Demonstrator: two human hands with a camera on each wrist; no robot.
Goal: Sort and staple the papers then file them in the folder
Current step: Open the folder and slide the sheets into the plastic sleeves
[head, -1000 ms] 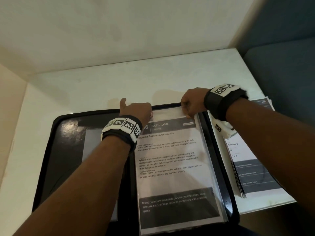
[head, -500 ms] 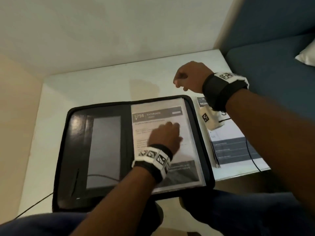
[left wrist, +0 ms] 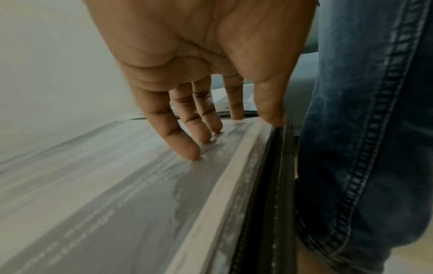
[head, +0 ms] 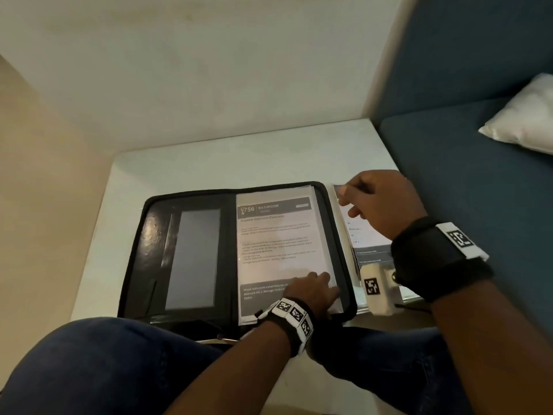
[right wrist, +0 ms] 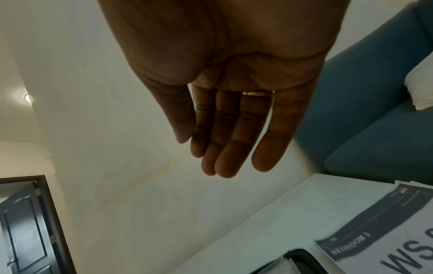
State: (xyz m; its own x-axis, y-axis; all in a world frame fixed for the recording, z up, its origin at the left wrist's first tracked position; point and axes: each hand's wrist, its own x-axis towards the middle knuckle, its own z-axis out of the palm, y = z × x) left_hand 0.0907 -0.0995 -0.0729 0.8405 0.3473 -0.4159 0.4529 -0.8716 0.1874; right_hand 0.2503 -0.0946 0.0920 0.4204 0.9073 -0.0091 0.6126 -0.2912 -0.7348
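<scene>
Pressing folder (head: pixel 143 250) page, left hand (head: pixel 311 290) fingers flat, right hand (head: pixel 380 202) slack, papers (head: pixel 368 235) half hidden.

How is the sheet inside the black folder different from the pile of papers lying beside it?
The Bathroom sheet lies inside the open folder under a clear plastic sleeve; the Bedroom pile lies bare on the table. The left hand presses the sheet flat; the open right hand hovers above the pile, holding nothing. Both carry dark printed header bands.
</scene>
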